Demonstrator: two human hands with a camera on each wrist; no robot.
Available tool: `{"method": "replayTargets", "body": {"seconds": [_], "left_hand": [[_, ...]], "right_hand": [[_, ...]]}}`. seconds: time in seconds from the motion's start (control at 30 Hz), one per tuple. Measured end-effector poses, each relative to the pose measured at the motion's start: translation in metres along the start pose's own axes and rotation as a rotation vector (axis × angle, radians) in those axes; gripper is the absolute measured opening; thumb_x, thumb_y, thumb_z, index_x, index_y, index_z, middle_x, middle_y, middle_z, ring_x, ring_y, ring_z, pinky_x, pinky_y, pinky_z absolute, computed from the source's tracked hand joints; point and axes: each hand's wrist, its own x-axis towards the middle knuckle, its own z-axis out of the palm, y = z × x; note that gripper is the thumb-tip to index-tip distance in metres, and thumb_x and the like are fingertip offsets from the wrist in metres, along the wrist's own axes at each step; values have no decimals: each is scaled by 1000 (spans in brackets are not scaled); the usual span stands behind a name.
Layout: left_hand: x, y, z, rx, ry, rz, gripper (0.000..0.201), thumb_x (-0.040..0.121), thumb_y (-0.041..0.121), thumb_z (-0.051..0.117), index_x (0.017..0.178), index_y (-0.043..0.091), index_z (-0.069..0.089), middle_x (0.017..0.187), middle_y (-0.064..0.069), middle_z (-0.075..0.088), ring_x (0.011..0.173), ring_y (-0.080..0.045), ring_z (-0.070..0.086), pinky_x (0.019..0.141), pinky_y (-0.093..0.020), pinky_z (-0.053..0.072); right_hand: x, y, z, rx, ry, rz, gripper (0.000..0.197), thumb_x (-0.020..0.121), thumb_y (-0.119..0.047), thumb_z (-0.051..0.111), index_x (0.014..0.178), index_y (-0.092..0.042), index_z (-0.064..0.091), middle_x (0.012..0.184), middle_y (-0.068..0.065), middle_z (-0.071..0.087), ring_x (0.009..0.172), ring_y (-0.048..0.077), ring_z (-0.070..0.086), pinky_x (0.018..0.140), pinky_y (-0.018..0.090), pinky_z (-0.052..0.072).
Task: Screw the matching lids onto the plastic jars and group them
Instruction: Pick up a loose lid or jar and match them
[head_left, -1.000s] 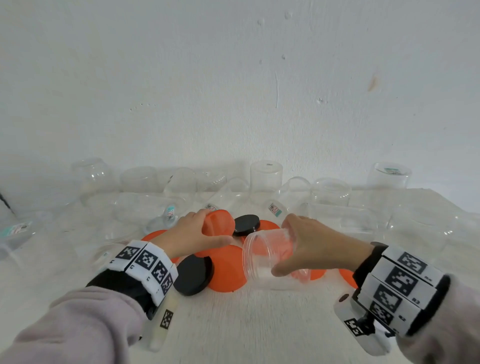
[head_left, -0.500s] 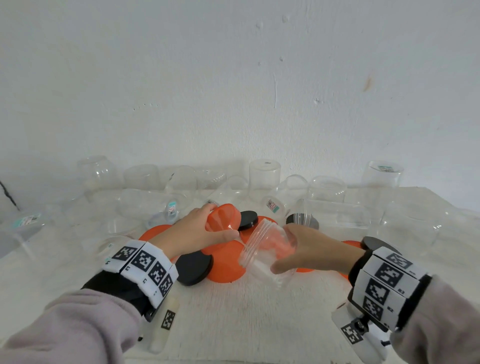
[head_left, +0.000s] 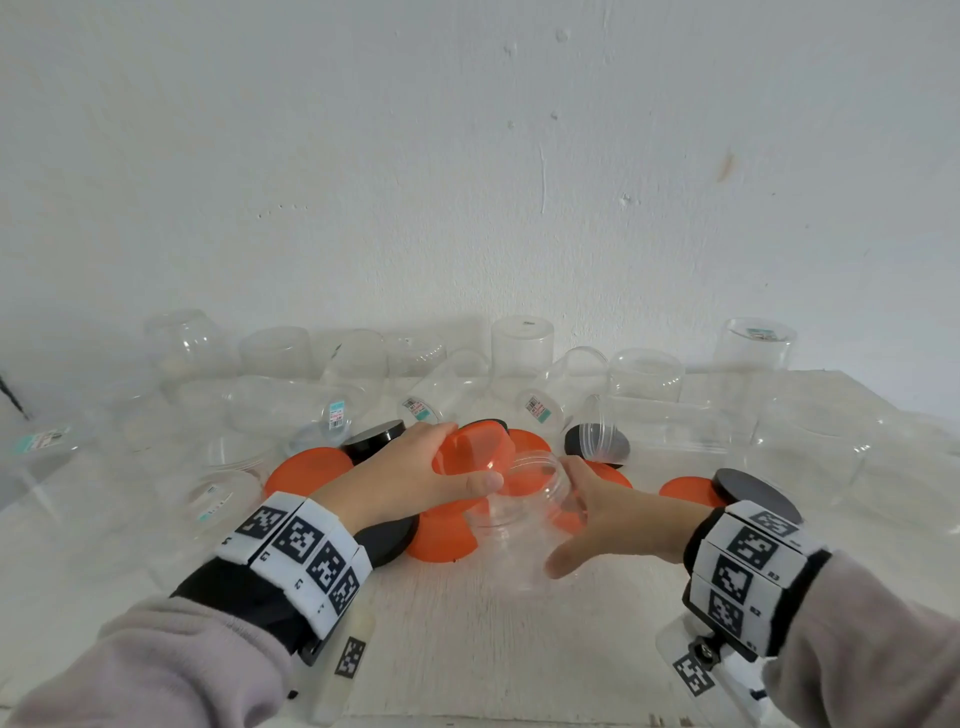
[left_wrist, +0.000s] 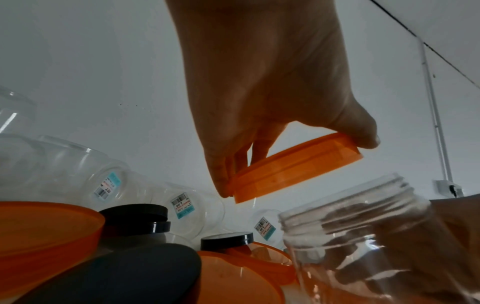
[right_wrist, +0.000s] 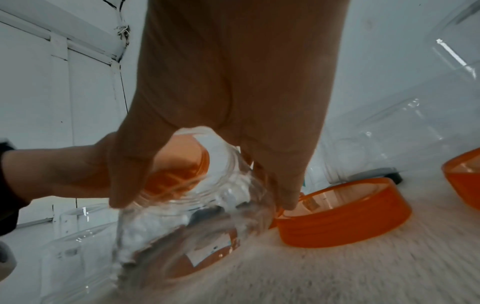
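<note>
A: Where's the jar rn?

B: The jar (head_left: 524, 512) is off the desk (head_left: 467, 649), mid-front, tipped w/ its threaded mouth toward the left. Right hand (head_left: 613, 512) wraps the body, thumb one side, fingers (right_wrist: 285, 185) the other, clasped round it below the neck.

A: And the lid?

B: The orange lid (left_wrist: 296, 174) is in the left hand (head_left: 410, 478), pinched by the rim, thumb at one edge and fingers (left_wrist: 223, 174) at the opposite. Open side faces the jar mouth, just beside it, not on yet; the left wrist view shows a gap btwn them.

A: How'll they handle?

B: Prob very light, empty thin clear plastic. Walls likely flex if squeezed hard, which could put the mouth out of round, so hold the body near the neck, firm but not crushing. Smooth sides = a bit slippery. The lid looks stiffer; the rim is the right place since that's where the twist comes from.

A: Risk?

B: Cross-threading if it goes on tilted; level it first imo.

A: Other stuff?

B: More orange lids (head_left: 306, 467) and black lids (head_left: 756, 493) on the desk round the hands, and clear jars (head_left: 522, 343) along the wall (head_left: 467, 182), some lying down, none capped that I can see.
</note>
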Motion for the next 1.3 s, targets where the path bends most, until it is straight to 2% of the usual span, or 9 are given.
{"method": "replayTargets", "body": {"seconds": [0.07, 0.17, 0.27, 0.47, 0.63, 0.93, 1.07, 1.17, 1.3], "left_hand": [[-1, 5, 2, 1, -8, 0, 135, 41, 98, 43, 152, 24, 22, 154, 6, 27, 131, -5, 32, 101, -23, 32], [-3, 12, 5, 5, -24, 3, 136, 42, 99, 41, 153, 22, 20, 157, 7, 22, 140, -9, 26, 113, -30, 28], [-7, 21, 8, 17, -24, 22, 133, 46, 98, 39, 153, 22, 17, 157, 9, 19, 140, -7, 25, 110, -28, 26], [-8, 37, 19, 48, -12, 40, 123, 56, 87, 49, 153, 20, 16, 156, 9, 18, 141, -9, 21, 114, -31, 24], [-7, 46, 39, 110, -14, 86, 113, 69, 75, 62, 154, 21, 13, 154, 14, 14, 140, -8, 16, 109, -26, 20], [-3, 52, 53, 116, 5, 113, 119, 65, 75, 65, 154, 20, 8, 156, 12, 13, 142, -7, 8, 109, -25, 14], [-5, 51, 50, 56, -42, 71, 128, 63, 72, 70, 153, 25, -7, 157, 11, 7, 144, -9, 7, 113, -30, 17], [-8, 41, 43, -116, -99, 10, 133, 61, 65, 79, 151, 31, -13, 157, 11, 10, 140, -8, 16, 108, -28, 25], [-12, 23, 40, -300, -167, -15, 131, 61, 46, 88, 151, 40, -9, 150, 10, 27, 130, -7, 37, 107, -27, 37]], "right_hand": [[1, 3, -1, -40, 0, 7, 119, 56, -29, 92, 147, -31, 15, 137, -10, 44, 131, 14, 40, 114, 39, 34], [4, 8, 0, -67, 2, -1, 119, 56, -29, 92, 147, -32, 16, 134, -13, 45, 127, 13, 42, 111, 35, 36], [3, 10, 1, -53, -6, -7, 116, 57, -29, 91, 146, -35, 18, 133, -14, 44, 127, 11, 41, 107, 31, 36], [0, 13, 2, -24, 2, -35, 119, 55, -35, 91, 149, -30, 18, 146, -11, 40, 137, 14, 36, 114, 41, 33], [1, 17, 3, -5, 11, -52, 111, 52, -38, 91, 143, -35, 27, 132, -15, 54, 122, 9, 52, 108, 39, 42], [3, 20, 3, 42, 6, -40, 110, 49, -37, 92, 140, -37, 31, 128, -17, 55, 121, 5, 51, 108, 36, 42], [1, 18, 1, 17, -8, 0, 122, 49, -39, 92, 147, -34, 20, 138, -11, 49, 129, 13, 46, 111, 40, 38], [-5, 12, -9, -3, -40, 21, 130, 56, -34, 93, 152, -38, 5, 149, -8, 37, 136, 16, 39, 115, 41, 33], [-10, -11, -22, -121, -38, -58, 125, 60, -38, 91, 151, -41, 6, 149, -13, 27, 134, 13, 35, 111, 34, 36]]}}
